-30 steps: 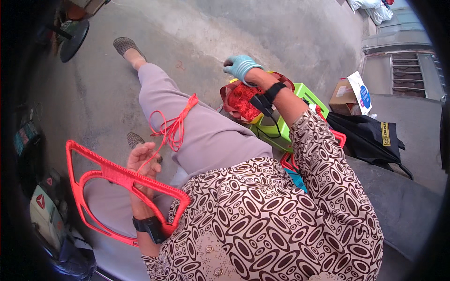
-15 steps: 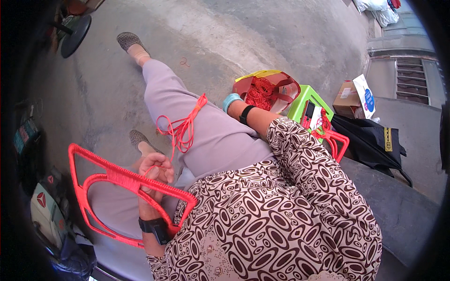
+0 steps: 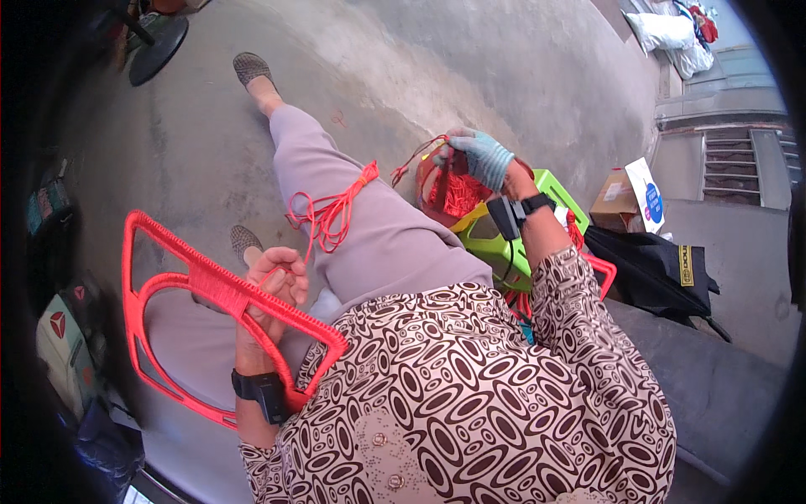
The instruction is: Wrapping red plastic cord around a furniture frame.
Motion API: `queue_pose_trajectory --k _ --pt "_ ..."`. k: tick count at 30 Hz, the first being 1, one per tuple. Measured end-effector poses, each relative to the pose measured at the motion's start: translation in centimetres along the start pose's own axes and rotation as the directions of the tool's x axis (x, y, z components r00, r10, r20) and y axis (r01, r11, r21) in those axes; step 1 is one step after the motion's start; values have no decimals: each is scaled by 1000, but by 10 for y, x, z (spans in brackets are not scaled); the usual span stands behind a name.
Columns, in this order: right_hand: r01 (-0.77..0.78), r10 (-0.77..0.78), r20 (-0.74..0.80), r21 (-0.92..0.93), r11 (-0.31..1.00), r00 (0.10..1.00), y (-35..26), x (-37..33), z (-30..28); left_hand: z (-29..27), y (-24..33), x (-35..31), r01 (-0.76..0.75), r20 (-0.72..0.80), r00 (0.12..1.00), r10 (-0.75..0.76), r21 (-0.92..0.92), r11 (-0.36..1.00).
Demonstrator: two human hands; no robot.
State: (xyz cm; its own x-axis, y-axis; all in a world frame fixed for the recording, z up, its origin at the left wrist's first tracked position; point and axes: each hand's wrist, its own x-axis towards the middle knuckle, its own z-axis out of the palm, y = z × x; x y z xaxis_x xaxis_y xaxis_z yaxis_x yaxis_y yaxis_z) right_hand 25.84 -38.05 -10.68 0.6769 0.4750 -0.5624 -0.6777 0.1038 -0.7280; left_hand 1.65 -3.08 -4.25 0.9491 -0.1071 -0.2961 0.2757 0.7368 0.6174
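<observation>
1. In the head view, a red tangle is contained in the bag.
2. To the left of the bag and nearer the body, the left forearm is crossed by the frame, which is wound in red.
3. The left hand, bare, is also placed left of the bag; its fingers are curled narrow, and red cord is pinched in them.
4. The bundled part of this cord is laid over the right leg, between the left hand and the bag.
5. The right hand, gloved, is poised at the top of the bag; a red strand is pinched at its fingertips, but whether the bag's handle is gripped too cannot be told.
6. The green stool is set just right of the bag, and the carton farther right.
</observation>
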Motion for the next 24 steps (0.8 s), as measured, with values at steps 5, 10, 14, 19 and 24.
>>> queue_pose_trajectory --k 5,10,14,19,24 --pt "233 -200 178 -187 954 963 -37 -35 52 4 5 3 32 -15 999 -32 -17 999" --pt "404 -356 193 -452 795 915 -79 -60 109 6 4 8 92 -7 996 -92 -55 994" --pt "536 -507 217 -539 650 834 -110 -73 138 -2 -1 10 67 6 998 -66 -50 997" --pt "652 -550 352 -467 598 757 -129 -80 170 -8 -6 13 -24 -57 998 26 43 999" --pt "578 -405 438 -403 710 803 -106 -73 211 -5 -4 19 -102 -180 973 143 219 970"
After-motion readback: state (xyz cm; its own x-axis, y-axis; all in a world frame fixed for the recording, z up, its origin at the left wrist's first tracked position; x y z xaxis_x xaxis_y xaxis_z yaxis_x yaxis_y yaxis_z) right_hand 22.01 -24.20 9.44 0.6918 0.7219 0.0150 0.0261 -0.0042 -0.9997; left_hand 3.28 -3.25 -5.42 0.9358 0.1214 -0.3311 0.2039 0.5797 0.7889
